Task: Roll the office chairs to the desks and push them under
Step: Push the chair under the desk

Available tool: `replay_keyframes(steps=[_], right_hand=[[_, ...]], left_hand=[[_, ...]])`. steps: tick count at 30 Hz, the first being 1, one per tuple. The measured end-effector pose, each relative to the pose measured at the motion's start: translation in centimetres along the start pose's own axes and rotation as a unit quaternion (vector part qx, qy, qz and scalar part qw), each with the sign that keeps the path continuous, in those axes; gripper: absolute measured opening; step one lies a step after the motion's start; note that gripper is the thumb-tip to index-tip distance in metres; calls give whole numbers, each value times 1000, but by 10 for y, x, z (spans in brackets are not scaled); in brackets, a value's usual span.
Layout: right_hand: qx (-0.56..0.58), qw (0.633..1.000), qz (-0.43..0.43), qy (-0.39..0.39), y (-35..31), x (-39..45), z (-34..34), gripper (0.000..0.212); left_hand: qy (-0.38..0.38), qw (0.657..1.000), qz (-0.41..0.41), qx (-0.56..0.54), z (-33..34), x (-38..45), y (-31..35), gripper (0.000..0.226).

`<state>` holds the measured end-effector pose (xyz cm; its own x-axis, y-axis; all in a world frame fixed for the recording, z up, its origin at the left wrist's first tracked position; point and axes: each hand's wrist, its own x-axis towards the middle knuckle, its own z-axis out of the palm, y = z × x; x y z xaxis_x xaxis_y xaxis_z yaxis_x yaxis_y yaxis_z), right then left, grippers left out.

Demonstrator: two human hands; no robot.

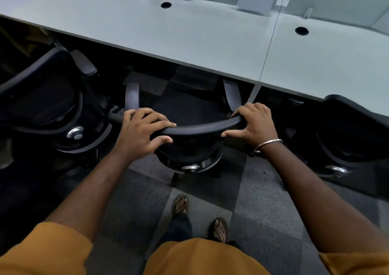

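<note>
A black office chair (pixel 195 130) stands in front of me, facing the long grey desk (pixel 189 43). Its seat and armrests reach just under the desk's front edge. My left hand (pixel 143 133) grips the left end of the curved backrest top, fingers over it and thumb behind. My right hand (pixel 255 123), a metal bangle on its wrist, grips the right end the same way. The chair's base is mostly hidden below the backrest.
Another black chair (pixel 52 97) stands close on the left, and a third (pixel 353 131) on the right, both near the desk. The desk has round cable holes (pixel 166 5) and a seam between sections. My sandalled feet (pixel 200 218) stand on chequered grey carpet tiles.
</note>
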<state>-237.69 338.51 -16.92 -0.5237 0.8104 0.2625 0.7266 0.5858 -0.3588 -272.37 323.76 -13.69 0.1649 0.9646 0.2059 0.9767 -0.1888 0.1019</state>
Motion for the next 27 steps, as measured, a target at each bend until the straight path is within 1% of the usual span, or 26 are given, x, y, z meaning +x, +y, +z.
replay_keyframes(steps=[3,5,7,10,12,16,19,22,25,27], right_hand=[[-5,1000,26,12,-6,14,6,82],[0,999,50,23,-14,24,12,77],[7,997,70,37,-23,31,17,71],[10,995,83,59,-37,41,30,56],[8,992,98,75,-44,50,41,50],[-12,988,113,99,-39,76,53,45],[-38,987,120,97,-24,102,54,44],[-52,986,128,95,-11,135,56,35],[-66,978,185,75,8,167,50,45],[-60,972,219,52,24,184,42,44]], left_hand=[[-37,999,15,-4,2,26,-26,51],[-52,999,6,-4,4,41,-47,51],[-47,999,-2,3,5,55,-67,50],[-15,1000,4,25,8,75,-92,49],[1,1000,2,25,14,91,-105,48],[-9,1000,-2,3,26,133,-117,49],[-27,1000,0,-11,33,170,-127,45],[-32,999,-9,-5,34,202,-139,44],[-43,998,-37,26,41,224,-132,46],[-42,997,-53,31,48,239,-124,47]])
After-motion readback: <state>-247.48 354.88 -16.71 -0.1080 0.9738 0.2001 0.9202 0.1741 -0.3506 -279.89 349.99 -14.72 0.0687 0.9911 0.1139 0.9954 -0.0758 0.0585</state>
